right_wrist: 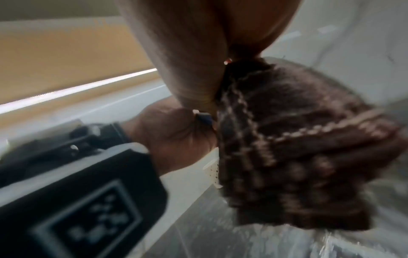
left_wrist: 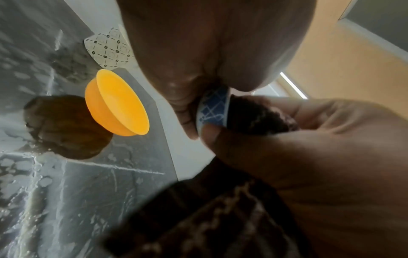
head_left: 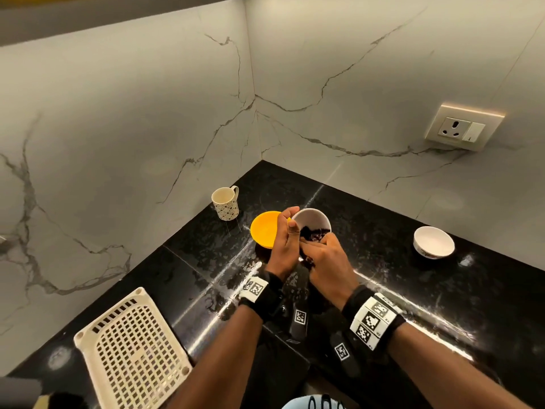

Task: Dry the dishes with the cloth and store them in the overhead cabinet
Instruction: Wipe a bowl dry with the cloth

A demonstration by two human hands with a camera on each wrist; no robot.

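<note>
Above the black counter (head_left: 383, 231) my left hand (head_left: 284, 240) grips a small white bowl (head_left: 312, 219) with a blue-patterned outside (left_wrist: 213, 108), tilted toward me. My right hand (head_left: 323, 258) holds a dark brown cloth (head_left: 312, 233) bunched inside that bowl; more of the cloth (right_wrist: 298, 148) hangs below the hand. A yellow bowl (head_left: 264, 228) sits on the counter just left of my hands, also seen as the yellow bowl (left_wrist: 117, 103) in the left wrist view. A patterned mug (head_left: 225, 203) stands behind it by the wall. Another white bowl (head_left: 433, 242) rests at the right.
A cream perforated rack (head_left: 132, 346) lies on the counter at the lower left. A wall socket (head_left: 463, 128) is on the marble wall at the right. The counter surface is wet and glossy. The two marble walls meet in a corner behind the dishes.
</note>
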